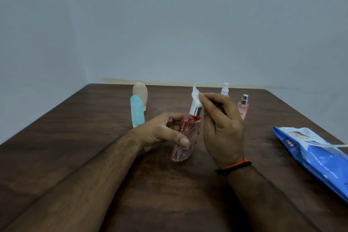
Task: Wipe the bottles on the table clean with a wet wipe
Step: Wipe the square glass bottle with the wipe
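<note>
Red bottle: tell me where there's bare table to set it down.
Bare table left of the left hand and between right hand and wipes pack. Crowded behind: teal bottle, pink spray bottle.

Dark brown wood-grain surface (75, 156), streaked darker along its length. Centre, the clear bottle (185, 137) shows red streaks inside, with a silver collar and a white wipe (195, 98) over its top. Far left, a pale turquoise tube (137, 111), and behind it a translucent peach one (140, 92). Far right, a white spray bottle (225, 90), and beside it a pink bottle (243, 111) with a silver sprayer and red lettering. Right edge, a bright blue pack (316, 162) with white print and a dark tag. A red-and-black band (235, 166) circles the right wrist. The wall is plain grey-blue.
</note>
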`<control>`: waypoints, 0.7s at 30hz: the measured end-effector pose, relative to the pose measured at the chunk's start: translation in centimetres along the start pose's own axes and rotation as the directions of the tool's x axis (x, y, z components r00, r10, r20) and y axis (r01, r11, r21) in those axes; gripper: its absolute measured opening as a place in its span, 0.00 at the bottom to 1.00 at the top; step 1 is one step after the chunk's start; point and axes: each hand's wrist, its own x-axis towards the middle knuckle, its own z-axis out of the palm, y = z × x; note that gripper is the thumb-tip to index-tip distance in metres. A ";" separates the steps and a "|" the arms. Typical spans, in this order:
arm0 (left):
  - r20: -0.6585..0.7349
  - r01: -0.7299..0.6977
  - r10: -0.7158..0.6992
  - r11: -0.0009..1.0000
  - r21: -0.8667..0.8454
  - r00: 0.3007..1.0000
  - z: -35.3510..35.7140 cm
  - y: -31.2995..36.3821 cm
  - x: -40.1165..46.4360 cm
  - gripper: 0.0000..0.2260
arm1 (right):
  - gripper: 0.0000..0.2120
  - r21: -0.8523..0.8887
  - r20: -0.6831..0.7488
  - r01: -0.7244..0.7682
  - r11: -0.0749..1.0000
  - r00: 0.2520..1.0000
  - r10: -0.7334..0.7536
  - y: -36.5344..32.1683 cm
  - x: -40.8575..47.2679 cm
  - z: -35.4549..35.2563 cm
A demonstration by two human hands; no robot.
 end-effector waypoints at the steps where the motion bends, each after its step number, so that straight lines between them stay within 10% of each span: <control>1: -0.011 -0.009 0.009 1.000 0.010 1.000 0.1 0.0 0.0 0.29 | 0.16 -0.010 0.014 0.017 1.000 1.000 -0.017 0.0 0.0 0.0; 7: -0.124 -0.105 0.107 0.994 0.021 0.987 0.1 -0.3 0.1 0.30 | 0.14 -0.101 0.113 0.127 0.987 0.987 -0.116 -0.4 -0.3 0.3; 11: -0.273 -0.076 0.181 0.932 0.354 0.945 0.2 0.2 0.5 0.31 | 0.15 -0.124 0.137 0.118 0.985 0.985 -0.101 -0.3 -0.3 0.4; 21: -0.234 0.095 0.641 0.243 0.965 0.731 1.0 0.3 1.1 0.36 | 0.17 -0.346 0.166 0.061 0.936 0.986 -0.003 1.2 0.0 0.5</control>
